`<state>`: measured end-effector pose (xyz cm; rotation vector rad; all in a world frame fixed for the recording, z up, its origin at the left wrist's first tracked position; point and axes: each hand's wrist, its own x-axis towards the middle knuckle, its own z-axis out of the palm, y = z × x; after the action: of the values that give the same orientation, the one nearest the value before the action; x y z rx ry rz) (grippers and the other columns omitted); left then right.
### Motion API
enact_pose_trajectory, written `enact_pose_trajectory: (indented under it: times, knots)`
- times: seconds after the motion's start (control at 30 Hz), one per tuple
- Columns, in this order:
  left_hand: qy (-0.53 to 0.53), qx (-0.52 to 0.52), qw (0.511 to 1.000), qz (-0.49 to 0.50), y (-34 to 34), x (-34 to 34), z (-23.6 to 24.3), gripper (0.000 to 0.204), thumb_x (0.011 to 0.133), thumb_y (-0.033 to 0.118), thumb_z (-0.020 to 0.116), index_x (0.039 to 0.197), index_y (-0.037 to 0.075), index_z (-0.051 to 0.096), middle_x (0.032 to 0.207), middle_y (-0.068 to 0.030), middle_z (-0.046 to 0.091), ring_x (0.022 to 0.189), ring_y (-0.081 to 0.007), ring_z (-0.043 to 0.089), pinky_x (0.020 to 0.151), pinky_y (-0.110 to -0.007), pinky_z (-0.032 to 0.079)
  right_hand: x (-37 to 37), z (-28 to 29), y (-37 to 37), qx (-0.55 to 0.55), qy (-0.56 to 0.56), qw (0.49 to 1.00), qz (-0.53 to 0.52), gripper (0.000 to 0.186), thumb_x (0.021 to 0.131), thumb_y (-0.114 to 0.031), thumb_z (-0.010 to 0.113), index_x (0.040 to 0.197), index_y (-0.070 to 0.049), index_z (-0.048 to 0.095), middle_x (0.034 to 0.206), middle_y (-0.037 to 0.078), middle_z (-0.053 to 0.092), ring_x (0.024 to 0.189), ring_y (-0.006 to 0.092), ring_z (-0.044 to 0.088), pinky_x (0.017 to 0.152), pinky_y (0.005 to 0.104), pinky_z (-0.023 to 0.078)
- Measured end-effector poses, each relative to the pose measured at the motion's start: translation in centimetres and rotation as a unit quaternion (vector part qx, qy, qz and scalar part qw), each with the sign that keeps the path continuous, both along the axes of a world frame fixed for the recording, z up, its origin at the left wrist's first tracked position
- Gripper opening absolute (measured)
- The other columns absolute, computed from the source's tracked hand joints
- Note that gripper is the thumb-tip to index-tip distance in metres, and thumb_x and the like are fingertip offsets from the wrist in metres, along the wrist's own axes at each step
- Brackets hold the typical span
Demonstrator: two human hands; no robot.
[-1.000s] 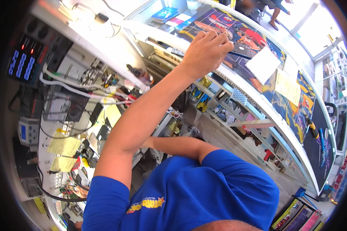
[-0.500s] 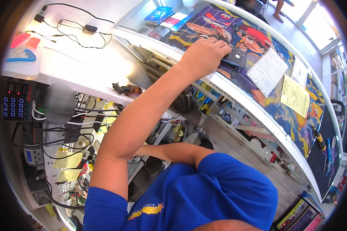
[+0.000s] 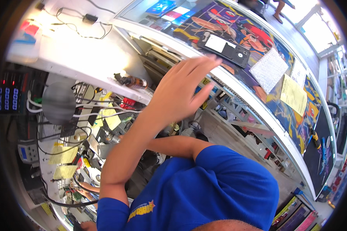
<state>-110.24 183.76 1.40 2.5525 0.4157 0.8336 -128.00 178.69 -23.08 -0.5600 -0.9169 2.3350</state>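
Note:
My left hand [image 3: 181, 86] hangs in the air just short of the counter's front edge, fingers stretched out and somewhat blurred, holding nothing. Just beyond its fingertips, a dark phone [image 3: 232, 52] with a white rectangular panel lies on a colourful cartoon mat [image 3: 252, 36]. Right of the phone are a piece of bubble wrap [image 3: 268, 70] and a yellow paper [image 3: 293, 95]. My right forearm [image 3: 177, 145] reaches leftward behind my left arm, toward the cluttered workbench [image 3: 50, 165]; its hand is hidden, so what it holds cannot be made out.
At left are a white shelf [image 3: 73, 50] with cables, a power supply [image 3: 13, 94] and a brown bottle [image 3: 135, 82]. A yellow-handled tool [image 3: 316, 138] lies at right. Another person's legs [image 3: 277, 13] show at top right, another's hand [image 3: 85, 188] at lower left.
My left hand has left the phone, moving down and left toward me, with its fingers straightening. The phone's white panel is now uncovered to view. The view has shifted slightly.

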Motion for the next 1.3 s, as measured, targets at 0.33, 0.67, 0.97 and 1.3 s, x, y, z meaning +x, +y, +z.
enact_pose_trajectory:
  times: [0.33,0.67,0.97,1.3]
  knots:
    - [-0.364,-0.353,0.526,0.683,-19.7,-35.2,-15.3,0.045,0.110,0.047,0.060,0.125,0.005,0.066,0.101,-0.0028,0.064,0.098,-0.0169,0.060,0.091,-0.032,0.045,-3.1,0.2,1.3,0.061,-0.138,0.988,-0.020,0.058,0.093,-0.023,0.085,0.134,-0.001,0.051,0.102,0.012,0.076,0.063,0.0148,0.067,0.059,0.0298,0.054]
    - [-0.656,-0.417,0.509,0.371,-17.1,-40.2,-17.8,0.050,0.115,0.024,0.046,0.155,-0.004,0.050,0.154,-0.0167,0.062,0.135,-0.0266,0.064,0.111,-0.042,0.055,-6.1,3.5,-2.0,0.232,-0.236,0.931,0.152,0.044,0.094,-0.029,0.086,0.124,-0.005,0.064,0.086,0.003,0.069,0.067,0.0105,0.064,0.061,0.0278,0.051]
    - [-0.613,-0.508,0.496,0.346,-19.6,-46.6,-18.0,0.056,0.115,0.027,0.048,0.157,-0.008,0.046,0.155,-0.0203,0.060,0.133,-0.0309,0.067,0.109,-0.042,0.060,-6.3,5.1,0.2,0.619,-0.478,0.583,0.221,0.050,0.099,-0.053,0.069,0.132,-0.015,0.066,0.088,0.025,0.077,0.088,0.0481,0.075,0.079,0.0569,0.059]
    - [-0.569,-0.523,0.524,0.358,-20.0,-47.4,-17.3,0.050,0.112,0.018,0.051,0.156,-0.006,0.045,0.155,-0.0200,0.061,0.125,-0.0285,0.072,0.096,-0.035,0.064,-6.5,4.7,1.3,0.643,-0.459,0.585,0.183,0.044,0.095,-0.041,0.073,0.128,-0.014,0.065,0.087,0.026,0.076,0.088,0.0491,0.074,0.078,0.0586,0.058]
